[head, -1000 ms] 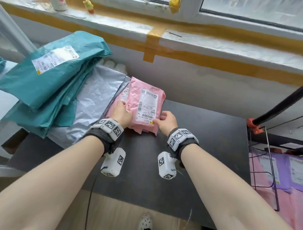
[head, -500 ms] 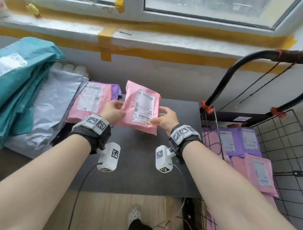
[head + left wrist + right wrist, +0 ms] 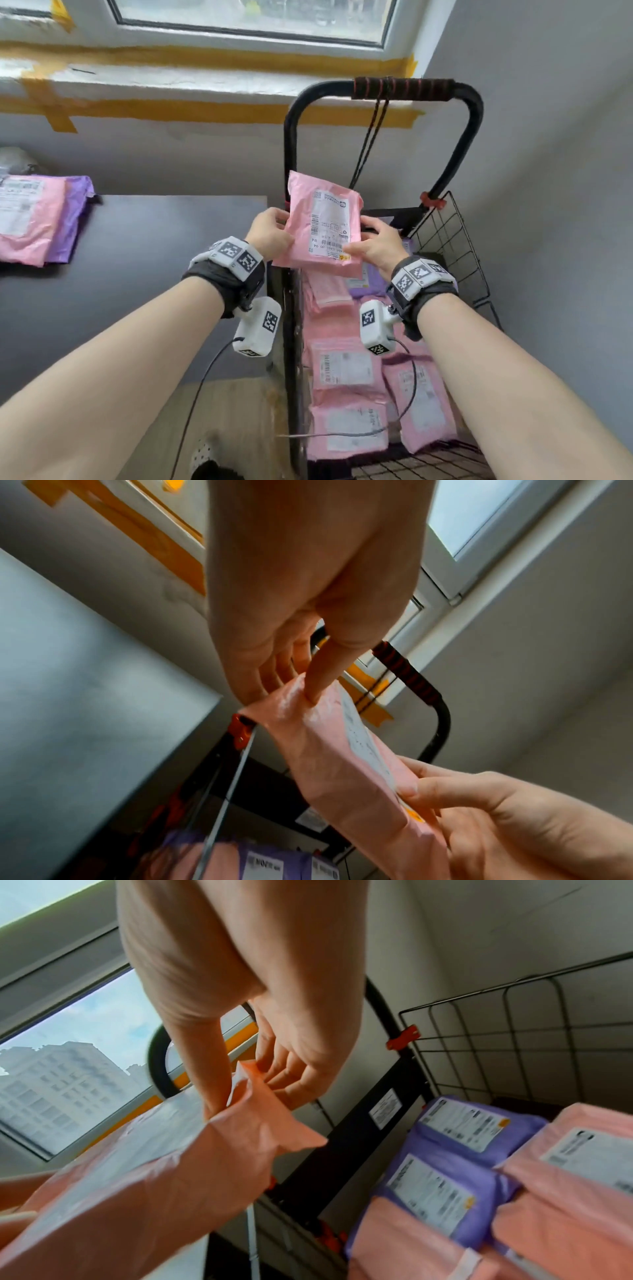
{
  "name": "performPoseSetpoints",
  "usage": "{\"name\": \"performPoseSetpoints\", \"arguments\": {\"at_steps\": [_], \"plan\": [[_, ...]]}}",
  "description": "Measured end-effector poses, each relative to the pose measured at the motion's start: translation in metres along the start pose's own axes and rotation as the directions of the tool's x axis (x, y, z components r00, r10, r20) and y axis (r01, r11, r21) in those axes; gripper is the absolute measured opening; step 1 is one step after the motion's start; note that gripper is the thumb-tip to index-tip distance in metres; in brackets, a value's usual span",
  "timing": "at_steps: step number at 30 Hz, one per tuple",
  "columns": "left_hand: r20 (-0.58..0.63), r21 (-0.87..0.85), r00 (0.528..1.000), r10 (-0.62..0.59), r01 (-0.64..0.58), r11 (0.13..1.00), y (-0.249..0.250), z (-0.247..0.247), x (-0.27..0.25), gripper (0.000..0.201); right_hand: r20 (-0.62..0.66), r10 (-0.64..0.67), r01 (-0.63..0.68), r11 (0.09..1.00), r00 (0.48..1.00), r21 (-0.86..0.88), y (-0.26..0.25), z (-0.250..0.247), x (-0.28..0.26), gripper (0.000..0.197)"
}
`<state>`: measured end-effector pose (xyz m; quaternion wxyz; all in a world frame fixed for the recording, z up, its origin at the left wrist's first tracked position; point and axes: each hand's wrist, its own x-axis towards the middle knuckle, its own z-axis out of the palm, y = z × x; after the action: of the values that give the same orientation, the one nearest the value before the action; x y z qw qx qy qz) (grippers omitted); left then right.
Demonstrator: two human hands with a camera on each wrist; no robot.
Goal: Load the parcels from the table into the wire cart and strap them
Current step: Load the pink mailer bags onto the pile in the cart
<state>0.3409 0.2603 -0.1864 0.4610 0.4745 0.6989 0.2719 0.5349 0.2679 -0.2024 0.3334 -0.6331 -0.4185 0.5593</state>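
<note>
I hold a pink parcel (image 3: 322, 222) with a white label in the air, above the left rim of the black wire cart (image 3: 448, 240). My left hand (image 3: 270, 233) pinches its left edge and my right hand (image 3: 373, 243) pinches its right edge. The left wrist view shows my thumb pressed on the pink parcel (image 3: 342, 750); in the right wrist view thumb and fingers pinch a corner of the pink parcel (image 3: 192, 1164). Several pink and purple parcels (image 3: 346, 373) lie in the cart. A pink parcel on a purple one (image 3: 30, 219) rests on the dark table (image 3: 154, 246).
The cart's black handle (image 3: 404, 89) with a red-wound grip rises at the back, and dark cords (image 3: 370, 137) hang from it. A grey wall stands to the right, a windowsill with yellow tape behind. Wrist camera cables (image 3: 191, 404) dangle by the table edge.
Both hands lifted the pink parcel off the stack on the table and carried it right, over the cart. My view swung right, so the teal and grey bags left the picture.
</note>
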Motion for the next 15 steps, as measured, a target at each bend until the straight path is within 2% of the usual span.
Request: {"name": "performPoseSetpoints", "arguments": {"at_steps": [4, 9, 12, 15], "plan": [[0.031, 0.085, 0.997, -0.075, 0.072, 0.994, 0.001, 0.073, -0.006, 0.048, 0.039, 0.040, -0.039, 0.999, 0.998, -0.028, 0.029, -0.064, 0.007, 0.075], [0.066, 0.193, 0.976, -0.210, 0.194, 0.962, -0.024, 0.143, -0.006, 0.046, 0.091, 0.134, -0.123, 0.986, 0.987, -0.116, 0.082, -0.111, 0.020, 0.075], [0.121, 0.204, 0.934, -0.336, 0.307, 0.929, -0.048, 0.176, -0.007, 0.047, 0.099, 0.194, -0.177, 0.972, 0.976, -0.157, 0.123, -0.123, 0.031, 0.077], [0.198, 0.233, 0.883, -0.425, 0.379, 0.896, -0.071, 0.197, -0.013, 0.040, 0.129, 0.254, -0.226, 0.954, 0.958, -0.199, 0.158, -0.125, 0.036, 0.077]]}}
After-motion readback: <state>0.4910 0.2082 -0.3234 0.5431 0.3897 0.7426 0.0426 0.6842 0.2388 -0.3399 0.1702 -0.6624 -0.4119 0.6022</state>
